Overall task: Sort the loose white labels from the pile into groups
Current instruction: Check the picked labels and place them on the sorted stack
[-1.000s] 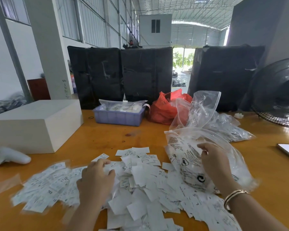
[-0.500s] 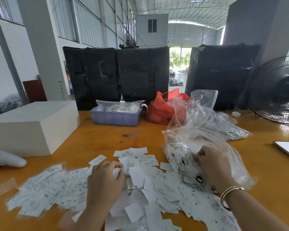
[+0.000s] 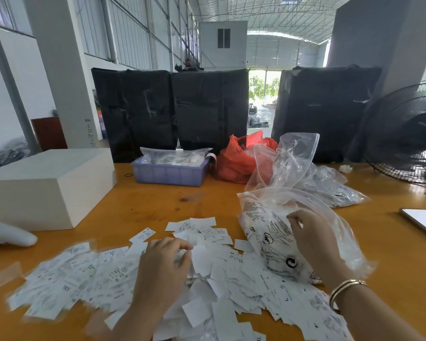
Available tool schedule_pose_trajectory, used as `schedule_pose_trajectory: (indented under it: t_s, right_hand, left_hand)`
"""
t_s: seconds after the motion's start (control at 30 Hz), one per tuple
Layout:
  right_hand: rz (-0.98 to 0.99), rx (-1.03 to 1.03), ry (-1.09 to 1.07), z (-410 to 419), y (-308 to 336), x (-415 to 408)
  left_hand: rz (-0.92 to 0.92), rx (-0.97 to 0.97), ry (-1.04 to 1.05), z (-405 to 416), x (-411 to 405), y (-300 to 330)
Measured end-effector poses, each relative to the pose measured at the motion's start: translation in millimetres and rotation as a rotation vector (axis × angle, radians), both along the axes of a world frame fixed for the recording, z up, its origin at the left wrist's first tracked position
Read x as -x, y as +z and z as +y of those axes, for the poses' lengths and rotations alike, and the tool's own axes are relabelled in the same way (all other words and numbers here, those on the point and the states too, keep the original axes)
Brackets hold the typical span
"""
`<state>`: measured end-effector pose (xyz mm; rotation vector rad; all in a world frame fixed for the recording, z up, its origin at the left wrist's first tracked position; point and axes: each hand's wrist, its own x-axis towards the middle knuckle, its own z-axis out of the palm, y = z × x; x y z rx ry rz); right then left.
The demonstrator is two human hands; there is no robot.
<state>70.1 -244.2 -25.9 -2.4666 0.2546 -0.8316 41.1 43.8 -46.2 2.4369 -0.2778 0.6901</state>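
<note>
Labels (image 3: 221, 274) under hands, clear bag (image 3: 276, 232) right, white box (image 3: 47, 183) left

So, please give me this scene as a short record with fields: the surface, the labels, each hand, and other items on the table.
surface: wooden table
labels: loose white labels spread in a wide pile at the near edge
left hand: left hand on the pile, fingers curled, pinching labels
right hand: right hand resting on the clear plastic bag
other items: purple tray, red bag, white box, fan, phone
</note>
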Motion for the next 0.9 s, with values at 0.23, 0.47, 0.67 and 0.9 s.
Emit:
schedule_pose_trajectory:
  t_s: [0.23, 0.47, 0.67, 0.9]
  right_hand:
    - [-0.113, -0.794, 0.324, 31, 33, 20]
    - [0.294, -1.189, 0.733, 98, 17, 54]
    - [0.291, -0.981, 0.738, 117, 1, 54]
    - [0.109, -0.748, 0.557, 117, -13, 48]
  left_hand:
    - [0.033, 0.151, -0.085, -5, 1, 4]
    - [0.406, 0.714, -0.410, -7, 10, 11]
    - [0.487, 0.564, -0.441, -6, 11, 17]
    - [0.334, 0.740, -0.184, -4, 7, 17]
